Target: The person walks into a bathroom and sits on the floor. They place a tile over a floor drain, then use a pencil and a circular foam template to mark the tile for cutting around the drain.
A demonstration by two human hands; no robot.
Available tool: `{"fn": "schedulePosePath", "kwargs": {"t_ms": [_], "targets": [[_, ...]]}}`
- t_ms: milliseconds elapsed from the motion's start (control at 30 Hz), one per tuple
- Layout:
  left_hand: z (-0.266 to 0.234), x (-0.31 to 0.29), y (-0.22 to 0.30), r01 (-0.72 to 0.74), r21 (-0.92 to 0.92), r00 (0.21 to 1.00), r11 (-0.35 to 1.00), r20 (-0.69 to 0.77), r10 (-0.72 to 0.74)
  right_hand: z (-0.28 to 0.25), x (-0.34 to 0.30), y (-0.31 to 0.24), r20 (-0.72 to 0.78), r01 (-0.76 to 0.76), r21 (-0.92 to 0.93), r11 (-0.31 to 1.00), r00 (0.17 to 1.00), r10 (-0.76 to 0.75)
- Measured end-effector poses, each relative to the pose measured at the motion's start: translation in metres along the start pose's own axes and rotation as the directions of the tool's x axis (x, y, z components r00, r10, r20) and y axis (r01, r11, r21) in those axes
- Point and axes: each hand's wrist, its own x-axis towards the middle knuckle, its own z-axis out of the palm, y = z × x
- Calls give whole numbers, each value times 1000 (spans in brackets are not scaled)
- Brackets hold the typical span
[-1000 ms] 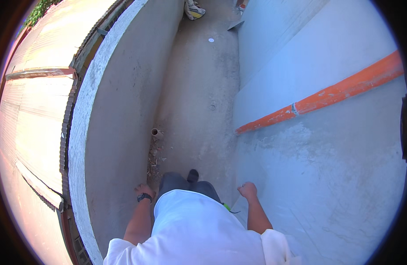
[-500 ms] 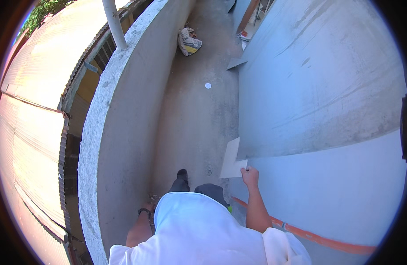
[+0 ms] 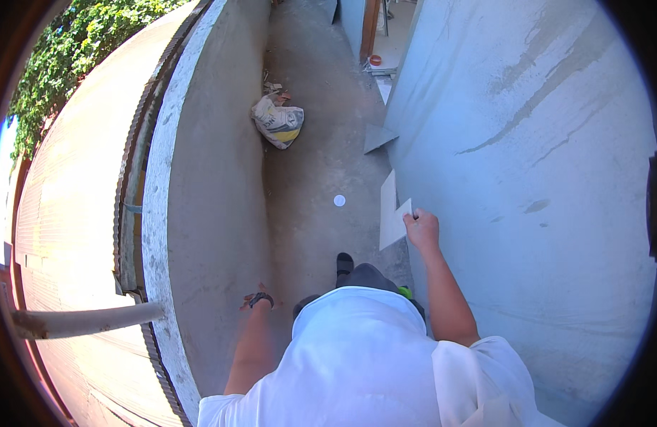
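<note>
Concrete floor point(image 3: 307, 174) forms a narrow passage between a low parapet wall point(image 3: 214, 178) on the left and a plastered wall point(image 3: 520, 213) on the right. Walking room runs along the middle, toward a doorway point(image 3: 394, 32) at the upper right. Three items border or occupy this path: a sack point(image 3: 280, 127) at the foot of the parapet wall, a grey angular panel point(image 3: 379, 137) at the base of the plastered wall, and a white disc point(image 3: 340, 201) flat on the floor.

The right hand point(image 3: 424, 229) grips an L-shaped cream tile point(image 3: 394, 226) by its right edge; the tile is beside the plastered wall, ahead of the body. The left hand point(image 3: 252, 298) has its fingers spread wide near the parapet wall; blur prevents confirming contact.

Dark lettering and a yellow patch mark the creased sack.

A white shirt point(image 3: 364, 341) hides most of both legs; one sandalled foot point(image 3: 344, 264) shows. The upper frame edge cuts off the doorway.
</note>
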Motion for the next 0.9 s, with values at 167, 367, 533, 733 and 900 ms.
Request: {"fn": "schedulePosePath", "kwargs": {"t_ms": [167, 367, 533, 733, 900], "targets": [[-22, 63, 27, 95, -857, 995, 507, 100, -17, 29, 181, -82, 47, -50, 138, 989, 998, 44], [-148, 163, 99, -15, -528, 995, 849, 77, 65, 105, 401, -163, 70, -130, 330, 935, 991, 113], [-328, 266, 191, -158, -295, 985, 942, 21, 172, 145, 574, -237, 189, -389, 472, 792, 921, 340], [-698, 356, 385, -227, -693, 958, 685, -286, 29, 127, 739, -297, 305, -509, 760, 404, 829, 469], [-917, 379, 542, -598, 351, 571, 720, -444, 691, 141, 882, -291, 325, -517, 811, 273, 786, 525]]}}
